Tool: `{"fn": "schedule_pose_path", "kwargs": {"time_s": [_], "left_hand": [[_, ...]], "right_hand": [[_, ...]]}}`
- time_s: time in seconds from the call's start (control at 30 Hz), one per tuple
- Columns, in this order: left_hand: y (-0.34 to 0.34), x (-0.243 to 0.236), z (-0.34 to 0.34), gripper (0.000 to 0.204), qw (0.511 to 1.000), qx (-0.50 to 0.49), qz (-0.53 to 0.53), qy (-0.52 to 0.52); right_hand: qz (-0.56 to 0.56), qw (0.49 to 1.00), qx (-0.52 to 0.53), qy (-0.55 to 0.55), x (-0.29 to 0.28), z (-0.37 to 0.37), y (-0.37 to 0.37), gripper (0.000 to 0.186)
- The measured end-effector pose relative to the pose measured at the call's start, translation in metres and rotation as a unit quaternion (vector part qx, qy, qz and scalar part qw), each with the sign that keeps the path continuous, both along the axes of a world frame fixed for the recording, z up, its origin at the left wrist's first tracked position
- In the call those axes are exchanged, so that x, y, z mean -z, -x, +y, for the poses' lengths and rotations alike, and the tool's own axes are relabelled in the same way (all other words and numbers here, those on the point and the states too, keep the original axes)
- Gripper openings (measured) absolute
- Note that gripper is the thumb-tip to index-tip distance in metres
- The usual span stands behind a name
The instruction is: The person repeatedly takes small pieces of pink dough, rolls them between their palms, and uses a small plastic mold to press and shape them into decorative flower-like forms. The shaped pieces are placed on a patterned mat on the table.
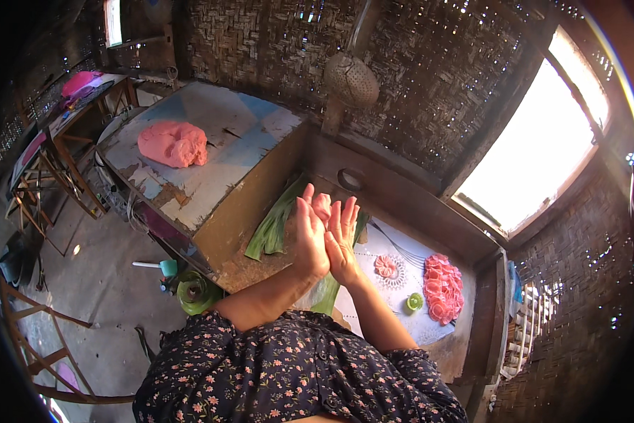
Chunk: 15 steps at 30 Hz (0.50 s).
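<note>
In front of my chest, my left hand [310, 243] and my right hand [343, 243] press together at the palms, fingers stretched upward. A small pink lump of dough [322, 205] shows between them near the fingers; its lower part is hidden. To the left, a large mound of pink dough [172, 144] rests on a worn box top [218, 113]. At the right, a pink flower-shaped piece [385, 266] lies on a white patterned cloth [394, 236], near a small green cup [414, 302]. Several ruffled pink pieces [444, 290] sit in a cluster beside it.
Long green leaves [276, 220] lie beside the box, beyond my hands. On the floor at the left are a teal dipper [167, 267] and a green container [195, 292]. A wooden chair frame [45, 352] stands lower left. A bright window [542, 134] opens at the right.
</note>
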<state>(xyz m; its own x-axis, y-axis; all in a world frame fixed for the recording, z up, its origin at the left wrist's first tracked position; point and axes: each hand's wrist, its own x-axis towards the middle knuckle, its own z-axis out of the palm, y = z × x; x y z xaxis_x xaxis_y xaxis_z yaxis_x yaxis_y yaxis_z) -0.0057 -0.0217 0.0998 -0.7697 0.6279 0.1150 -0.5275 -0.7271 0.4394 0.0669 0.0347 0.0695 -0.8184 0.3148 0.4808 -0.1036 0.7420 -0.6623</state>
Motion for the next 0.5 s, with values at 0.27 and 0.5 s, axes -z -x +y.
{"fn": "schedule_pose_path", "kwargs": {"time_s": [0.27, 0.5], "left_hand": [[-0.017, -0.027, -0.001, 0.059, 0.997, -0.023, 0.068, -0.033], [0.000, 0.001, -0.014, 0.061, 0.972, -0.101, 0.205, -0.060]], "right_hand": [[0.059, 0.978, -0.023, -0.197, -0.033, 0.008, 0.004, 0.057], [0.187, 0.929, -0.187, -0.257, -0.059, -0.044, 0.012, 0.085]]}}
